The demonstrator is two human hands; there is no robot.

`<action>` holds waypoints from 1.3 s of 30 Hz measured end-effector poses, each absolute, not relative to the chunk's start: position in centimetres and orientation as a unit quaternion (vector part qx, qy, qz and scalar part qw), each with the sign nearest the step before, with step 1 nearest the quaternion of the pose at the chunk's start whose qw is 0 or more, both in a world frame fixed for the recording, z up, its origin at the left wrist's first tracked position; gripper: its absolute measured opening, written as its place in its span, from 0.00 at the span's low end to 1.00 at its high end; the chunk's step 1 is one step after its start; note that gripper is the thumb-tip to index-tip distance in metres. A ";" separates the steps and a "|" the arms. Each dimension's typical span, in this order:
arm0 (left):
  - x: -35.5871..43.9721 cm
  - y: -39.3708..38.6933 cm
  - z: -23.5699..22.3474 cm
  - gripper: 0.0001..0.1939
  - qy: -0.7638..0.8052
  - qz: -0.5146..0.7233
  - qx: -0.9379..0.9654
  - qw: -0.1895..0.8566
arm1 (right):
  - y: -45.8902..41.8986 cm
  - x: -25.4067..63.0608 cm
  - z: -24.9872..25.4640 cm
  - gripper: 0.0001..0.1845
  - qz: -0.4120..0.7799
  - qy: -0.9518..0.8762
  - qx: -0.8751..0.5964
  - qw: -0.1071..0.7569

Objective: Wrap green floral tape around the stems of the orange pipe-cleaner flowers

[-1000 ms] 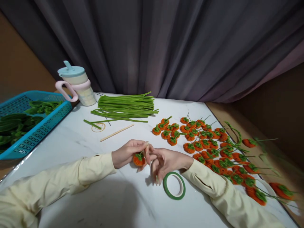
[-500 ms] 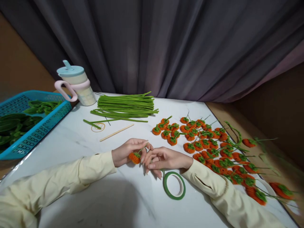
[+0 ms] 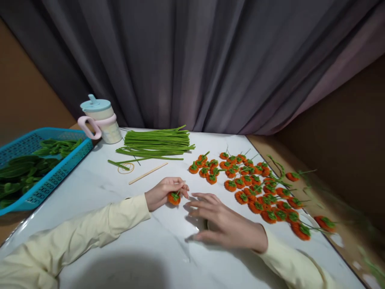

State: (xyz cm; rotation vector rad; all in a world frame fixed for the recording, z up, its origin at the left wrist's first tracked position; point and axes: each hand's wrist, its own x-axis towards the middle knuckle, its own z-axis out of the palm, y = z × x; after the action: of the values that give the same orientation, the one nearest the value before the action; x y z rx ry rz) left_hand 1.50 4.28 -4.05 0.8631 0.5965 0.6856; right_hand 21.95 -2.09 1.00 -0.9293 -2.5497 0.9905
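Between thumb and fingertips, my left hand (image 3: 167,192) pinches the green stem of a small orange craft persimmon (image 3: 174,198), which hangs just below the fingers. It has a green leafy top and looks made of fuzzy pipe cleaner. To the right, my right hand (image 3: 218,220) is spread palm down just over the table, its fingers apart and slightly blurred. Under that hand a bit of a green tape roll (image 3: 205,224) shows; the rest is hidden.
Many more orange persimmons (image 3: 246,180) lie on the right of the white table (image 3: 120,249). Green pipe cleaners (image 3: 156,142) are stacked at the back, near a wooden stick (image 3: 148,173) and a rubber band (image 3: 125,168). A lidded cup (image 3: 110,130) and a blue basket (image 3: 45,188) of green leaves stand left.
My right hand has left the persimmon, opened and moved right and down over the tape roll. My left hand keeps the persimmon. The whole view has shifted a little.
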 end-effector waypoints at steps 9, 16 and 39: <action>1.6 3.8 -4.0 0.13 0.298 0.348 0.445 0.769 | -13.5 25.0 2.7 0.32 0.098 -0.875 -0.449 0.152; 1.8 2.6 -3.5 0.13 0.393 0.406 0.444 0.695 | -15.9 24.9 -1.8 0.27 0.069 -0.817 -0.532 0.212; 25.5 1.7 8.0 0.16 0.262 0.337 0.746 0.511 | -16.9 26.6 -5.4 0.30 0.197 -0.799 -0.524 0.220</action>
State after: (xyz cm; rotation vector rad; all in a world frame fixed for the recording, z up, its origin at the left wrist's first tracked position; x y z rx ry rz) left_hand 25.48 1.74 7.99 1.7970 0.6299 0.8115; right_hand 26.57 -16.87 -5.39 -1.4503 -2.2096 0.5450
